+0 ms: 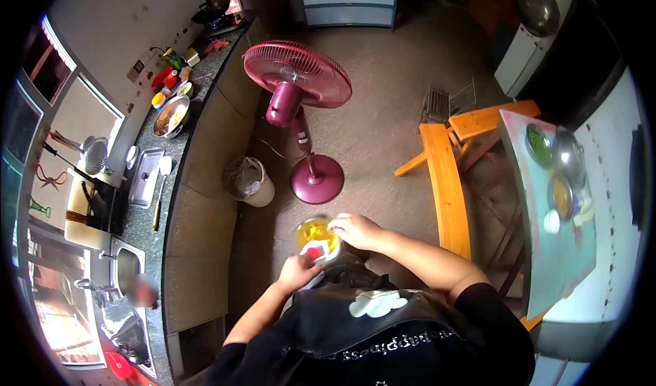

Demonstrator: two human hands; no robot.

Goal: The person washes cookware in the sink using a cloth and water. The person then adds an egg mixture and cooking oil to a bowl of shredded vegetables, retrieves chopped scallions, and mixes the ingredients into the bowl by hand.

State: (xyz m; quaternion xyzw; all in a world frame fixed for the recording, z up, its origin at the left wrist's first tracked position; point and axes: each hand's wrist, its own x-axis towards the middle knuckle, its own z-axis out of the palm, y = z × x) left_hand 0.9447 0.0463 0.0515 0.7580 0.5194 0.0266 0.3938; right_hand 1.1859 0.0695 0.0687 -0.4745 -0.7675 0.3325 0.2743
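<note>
A clear container of yellow liquid [314, 230] is in front of my body, between my two hands. My left hand [299, 271] is closed at its lower left, beside a small red and white item [316, 252] that is too blurred to name. On the upper right, my right hand [355, 230] has its fingers pressed together against the container's rim. What the fingers of each hand hold is too small to make out.
A pink standing fan [318, 179] and a lined bin [257, 189] stand ahead. Along the left runs a counter [152, 230] with a metal bowl [171, 117], a tray [145, 178] and a sink [126, 266]. At right are a wooden bench [447, 191] and a table with dishes [557, 266].
</note>
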